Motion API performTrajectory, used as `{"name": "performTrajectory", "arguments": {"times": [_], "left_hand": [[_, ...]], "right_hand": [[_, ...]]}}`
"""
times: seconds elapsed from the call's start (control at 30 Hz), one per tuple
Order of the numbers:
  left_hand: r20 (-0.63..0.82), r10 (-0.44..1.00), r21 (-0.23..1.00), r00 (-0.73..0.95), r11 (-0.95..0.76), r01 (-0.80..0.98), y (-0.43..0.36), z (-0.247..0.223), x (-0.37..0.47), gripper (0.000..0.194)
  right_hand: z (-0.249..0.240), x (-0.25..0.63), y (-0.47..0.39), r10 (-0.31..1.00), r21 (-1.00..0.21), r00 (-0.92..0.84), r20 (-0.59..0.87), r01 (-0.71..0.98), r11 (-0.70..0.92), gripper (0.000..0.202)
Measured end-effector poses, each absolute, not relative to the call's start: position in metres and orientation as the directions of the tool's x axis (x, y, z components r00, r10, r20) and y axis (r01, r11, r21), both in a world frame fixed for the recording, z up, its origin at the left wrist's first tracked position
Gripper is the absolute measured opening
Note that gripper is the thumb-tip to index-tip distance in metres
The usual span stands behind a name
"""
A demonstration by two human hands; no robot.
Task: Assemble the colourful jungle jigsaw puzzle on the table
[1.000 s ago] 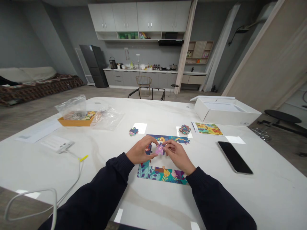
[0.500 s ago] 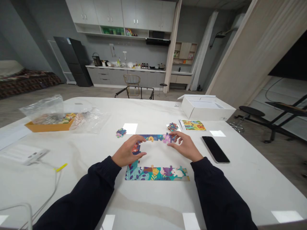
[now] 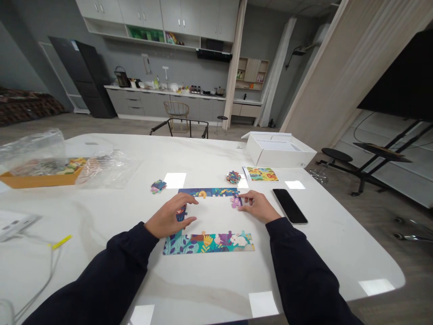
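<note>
My right hand (image 3: 256, 205) pinches a purple puzzle piece (image 3: 235, 201) just below the right end of the puzzle's top row (image 3: 211, 192). Over the left side of the puzzle hovers my left hand (image 3: 172, 214), thumb and fingers apart with nothing between them; it partly hides the left column. Joined pieces form the bottom row (image 3: 209, 244), with a white rabbit, yellow plant and teal leaves. Beyond the top row lie a small pile of pieces (image 3: 158, 186) on the left and a larger pile (image 3: 233, 177) on the right.
A picture card (image 3: 261, 174), a black phone (image 3: 290, 206) and an open white box (image 3: 280, 151) are on the right. On the left are a yellow tray (image 3: 40, 178) with plastic wrapping (image 3: 107, 169), a white device (image 3: 15, 224) and cables. A black-framed chair (image 3: 181, 122) stands behind the table.
My right hand has drawn the purple piece down, off the top row's right end. My left hand stays open near the left column. The camera view has turned slightly right.
</note>
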State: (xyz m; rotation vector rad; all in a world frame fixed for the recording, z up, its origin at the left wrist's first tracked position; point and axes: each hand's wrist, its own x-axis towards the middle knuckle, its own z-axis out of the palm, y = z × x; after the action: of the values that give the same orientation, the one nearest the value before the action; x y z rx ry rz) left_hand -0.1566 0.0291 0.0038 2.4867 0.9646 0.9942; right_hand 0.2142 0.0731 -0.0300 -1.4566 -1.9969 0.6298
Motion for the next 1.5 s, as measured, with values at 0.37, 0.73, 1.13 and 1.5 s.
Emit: {"name": "performTrajectory", "arguments": {"times": [0.37,0.73,1.13,1.5], "left_hand": [[0.5,0.66,0.486,0.561,-0.75,0.449,0.029,0.005,-0.156,0.022],[0.504,0.65,0.472,0.569,-0.759,0.449,0.029,0.007,-0.156,0.021],[0.485,0.648,0.461,0.587,-0.76,0.458,0.03,0.005,-0.156,0.02],[0.489,0.638,0.455,0.595,-0.769,0.45,0.031,0.004,-0.157,0.019]], "right_hand": [[-0.028,0.219,0.071,0.954,-0.735,-0.287,0.092,0.626,0.26,0.052],[-0.021,0.22,0.07,0.944,-0.752,-0.324,0.06,0.607,0.256,0.053],[-0.02,0.221,0.068,0.938,-0.753,-0.342,0.058,0.601,0.266,0.054],[-0.02,0.22,0.067,0.937,-0.738,-0.344,0.066,0.615,0.278,0.045]]}}
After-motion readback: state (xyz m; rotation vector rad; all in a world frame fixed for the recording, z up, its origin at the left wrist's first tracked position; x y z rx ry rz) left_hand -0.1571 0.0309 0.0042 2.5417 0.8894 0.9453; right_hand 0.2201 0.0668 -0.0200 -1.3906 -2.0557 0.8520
